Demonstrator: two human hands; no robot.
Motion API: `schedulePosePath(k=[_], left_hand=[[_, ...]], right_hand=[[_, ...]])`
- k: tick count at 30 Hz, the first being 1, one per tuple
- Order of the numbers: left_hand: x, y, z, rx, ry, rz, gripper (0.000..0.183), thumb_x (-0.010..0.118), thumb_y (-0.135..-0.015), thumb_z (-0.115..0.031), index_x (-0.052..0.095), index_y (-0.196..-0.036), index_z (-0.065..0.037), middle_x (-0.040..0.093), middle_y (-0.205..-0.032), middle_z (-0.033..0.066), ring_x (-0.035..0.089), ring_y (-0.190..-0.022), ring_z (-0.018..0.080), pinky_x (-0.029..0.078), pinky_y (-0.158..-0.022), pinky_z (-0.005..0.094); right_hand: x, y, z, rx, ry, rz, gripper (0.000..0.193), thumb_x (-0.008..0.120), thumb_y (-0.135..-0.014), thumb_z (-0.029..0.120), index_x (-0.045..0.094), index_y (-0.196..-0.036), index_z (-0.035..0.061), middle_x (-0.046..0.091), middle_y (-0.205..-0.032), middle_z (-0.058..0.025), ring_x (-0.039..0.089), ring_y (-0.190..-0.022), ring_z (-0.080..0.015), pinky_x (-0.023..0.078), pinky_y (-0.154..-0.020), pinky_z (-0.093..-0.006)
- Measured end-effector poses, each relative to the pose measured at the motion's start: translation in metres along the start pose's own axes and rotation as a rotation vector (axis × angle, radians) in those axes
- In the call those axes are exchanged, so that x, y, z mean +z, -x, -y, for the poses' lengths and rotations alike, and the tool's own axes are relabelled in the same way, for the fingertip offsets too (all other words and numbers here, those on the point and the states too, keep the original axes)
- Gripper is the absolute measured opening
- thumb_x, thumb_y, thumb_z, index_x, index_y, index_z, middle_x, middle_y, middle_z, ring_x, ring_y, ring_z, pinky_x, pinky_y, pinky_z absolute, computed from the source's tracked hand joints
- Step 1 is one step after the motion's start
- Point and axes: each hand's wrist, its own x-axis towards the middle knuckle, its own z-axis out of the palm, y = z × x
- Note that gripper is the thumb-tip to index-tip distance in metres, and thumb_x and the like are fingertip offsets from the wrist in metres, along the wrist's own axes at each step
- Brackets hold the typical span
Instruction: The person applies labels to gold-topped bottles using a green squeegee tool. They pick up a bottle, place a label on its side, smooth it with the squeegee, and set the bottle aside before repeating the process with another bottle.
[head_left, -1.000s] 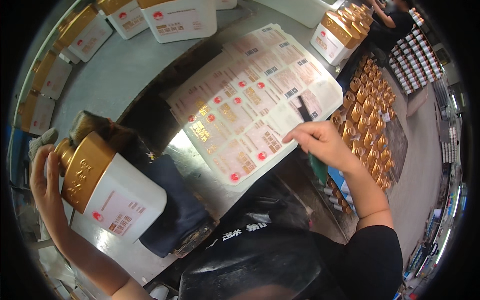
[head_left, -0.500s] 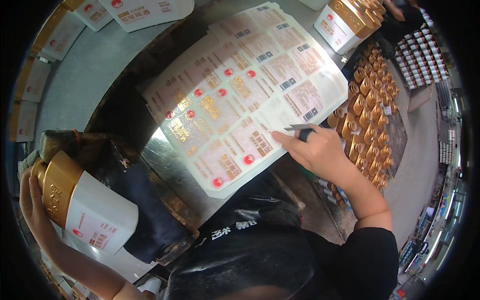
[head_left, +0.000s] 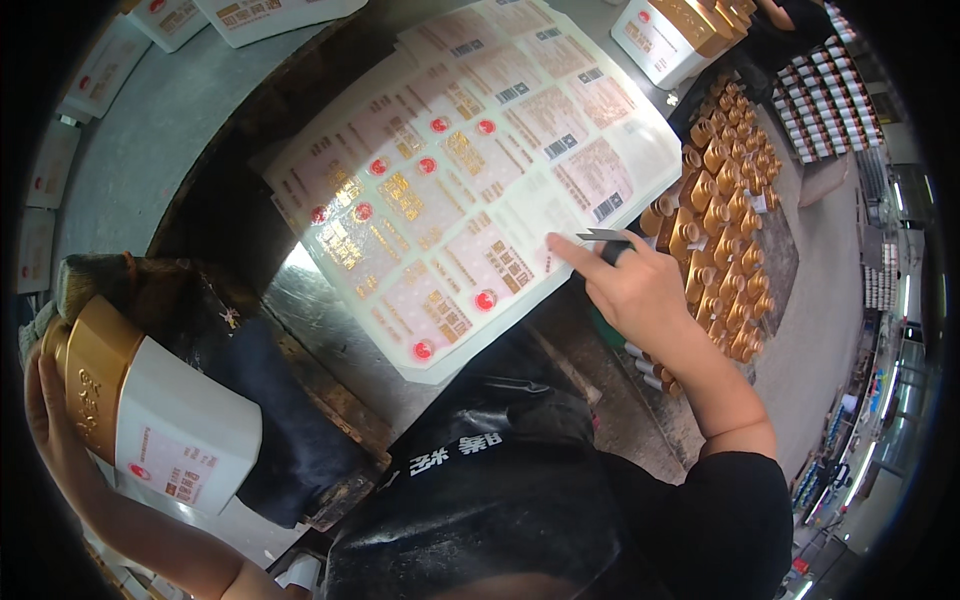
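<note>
Evidently the gold-and-white bottle (head_left: 185, 405) is steadied at my near left, lying tilted on its side with its printed white face turned up. My left hand (head_left: 58, 440) is curled round its gold neck end, fingers closed on it, probably so it cannot roll. The white body rests against a dark blue cloth (head_left: 290, 430), which I take to be padding against scratches, while a worn brown block (head_left: 95, 285) sits just beyond the gold shoulder; I cannot tell whether the two touch. Right of these, a pale label sheet (head_left: 480, 205) with gold, red and dark prints lies flat in front of me, seemingly within easy reach of my free fingers. My right hand (head_left: 640, 295) is half closed at its near right edge, pinching a thin grey tool (head_left: 600, 236) with a dark band, the index finger stretched onto the sheet; tucking the tool that way seems to free that fingertip. Under the sheet is a metal table (head_left: 310, 270). At the far left stand more printed bottles (head_left: 100, 75), others (head_left: 655, 45) at the far right, and beyond my right arm crowd gold-coloured vessels (head_left: 730, 215), packed close, perhaps to save floor.
</note>
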Motion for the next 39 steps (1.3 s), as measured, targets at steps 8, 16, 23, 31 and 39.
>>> schedulePosePath(k=[8,16,23,31,39], left_hand=[[0.0,0.003,0.0,-0.029,-0.151,-0.05,0.047,0.054,-0.098,-0.037,0.057,-0.132,-0.005,0.062,-0.126,0.0103,0.063,-0.112,0.0191,0.051,-0.094,0.0299],[-0.02,-0.014,0.028,0.138,-0.087,0.189,0.036,0.046,-0.103,-0.018,0.054,-0.135,-0.005,0.054,-0.136,0.0103,0.053,-0.126,0.0173,0.041,-0.106,0.0281],[0.036,-0.005,-0.033,0.382,-0.065,-0.017,0.033,0.056,-0.099,-0.029,0.064,-0.121,-0.006,0.064,-0.121,0.0084,0.06,-0.112,0.018,0.044,-0.098,0.0306],[0.012,0.024,-0.066,0.406,0.499,0.223,0.058,0.035,-0.104,-0.047,0.068,-0.108,0.001,0.068,-0.109,0.01,0.058,-0.108,0.0167,0.037,-0.101,0.034],[0.006,0.02,-0.059,0.264,0.475,0.267,0.065,0.034,-0.104,-0.051,0.068,-0.084,0.001,0.065,-0.095,0.009,0.055,-0.099,0.0162,0.037,-0.096,0.0305]], right_hand=[[0.018,0.025,-0.015,0.898,-0.873,0.076,0.02,0.068,-0.09,0.024,0.064,-0.09,0.004,0.055,-0.063,-0.001,0.051,-0.059,-0.0075,0.04,-0.054,-0.0252],[0.021,0.02,-0.013,1.126,-1.417,0.107,0.02,0.067,-0.091,0.021,0.062,-0.086,0.0026,0.056,-0.066,0.0015,0.049,-0.057,-0.0046,0.037,-0.05,-0.02],[-0.035,-0.002,0.031,0.581,-0.458,-0.063,0.008,0.07,-0.084,0.01,0.066,-0.085,0.0034,0.059,-0.062,-0.0022,0.056,-0.057,-0.0092,0.043,-0.054,-0.0257],[-0.147,-0.168,0.191,-0.036,-1.018,0.224,0.012,0.072,-0.077,0.01,0.063,-0.078,0.0009,0.057,-0.068,0.0029,0.047,-0.058,-0.0013,0.034,-0.055,-0.0176],[-0.1,-0.242,0.232,-0.286,-1.125,0.208,0.02,0.072,-0.087,0.019,0.069,-0.088,-0.0003,0.051,-0.058,0.0072,0.049,-0.051,0.0001,0.035,-0.048,-0.0151]])
